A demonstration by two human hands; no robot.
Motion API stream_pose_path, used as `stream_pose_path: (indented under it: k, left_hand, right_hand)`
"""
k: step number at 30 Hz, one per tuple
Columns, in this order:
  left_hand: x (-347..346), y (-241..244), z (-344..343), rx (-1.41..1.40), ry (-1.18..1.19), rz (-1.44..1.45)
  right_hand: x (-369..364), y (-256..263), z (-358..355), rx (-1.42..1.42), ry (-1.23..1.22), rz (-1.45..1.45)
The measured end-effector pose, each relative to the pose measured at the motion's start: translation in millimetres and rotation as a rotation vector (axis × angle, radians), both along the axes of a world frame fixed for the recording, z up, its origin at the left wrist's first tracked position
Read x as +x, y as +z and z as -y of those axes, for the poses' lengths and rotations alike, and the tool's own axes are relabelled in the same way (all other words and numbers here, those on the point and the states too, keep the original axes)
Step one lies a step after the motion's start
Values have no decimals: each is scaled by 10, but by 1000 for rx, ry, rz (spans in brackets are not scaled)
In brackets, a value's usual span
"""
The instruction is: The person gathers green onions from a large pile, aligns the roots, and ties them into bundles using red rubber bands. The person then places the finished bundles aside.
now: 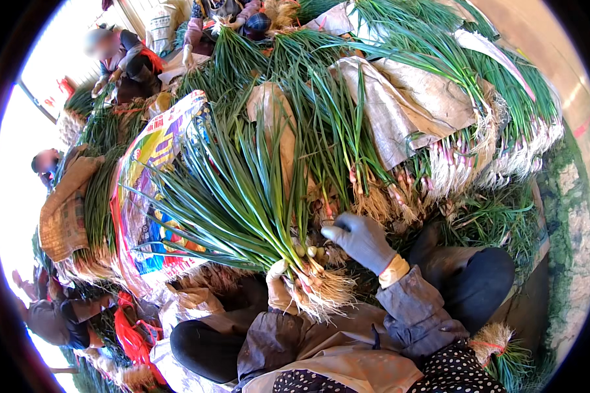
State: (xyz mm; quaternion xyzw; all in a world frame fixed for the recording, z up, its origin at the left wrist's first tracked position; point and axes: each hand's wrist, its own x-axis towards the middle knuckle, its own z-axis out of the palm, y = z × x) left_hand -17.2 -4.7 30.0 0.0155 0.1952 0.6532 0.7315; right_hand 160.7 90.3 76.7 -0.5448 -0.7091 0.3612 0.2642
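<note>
My left hand (279,290), in a light glove, grips a bunch of long green allium plants (255,216) near their roots. The leaves fan up and to the left over a printed plastic sack (152,142); the pale roots (324,292) point down to the right. To the right of the bunch, my right hand (361,240) is in a grey glove, its fingers bent with thumb and forefinger near each other. Whether something thin is between them cannot be told. More loose plants (356,147) with brownish roots lie just beyond it.
Brown cloth pieces (418,98) cover part of the heaped plants. Red plastic ties (128,329) hang at lower left. A tied bundle (494,344) lies at lower right. Several people sit at the far left and top, one person (132,59) among plants. My bent knees flank the bunch.
</note>
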Motion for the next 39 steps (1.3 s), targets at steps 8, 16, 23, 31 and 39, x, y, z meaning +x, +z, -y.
stream_pose_path:
  k: [8,16,23,31,39]
  left_hand:
    - [-194,-129,44,138,-107,62]
    - [-185,-3,93,212,-75,161]
    - [-119,-58,87,157,-41,117]
    - [-169,-108,88,74,-73,43]
    - [-179,-180,96,35,-92,14]
  right_hand:
    - [-309,-643,-469,-126,-138,153]
    - [635,641,-1236,539,-559,608]
    - [-160,204,-23,-145,117,-195]
    - [-472,26,226,-424,-202,-750]
    - [-589,107,340,-263,-141,-850]
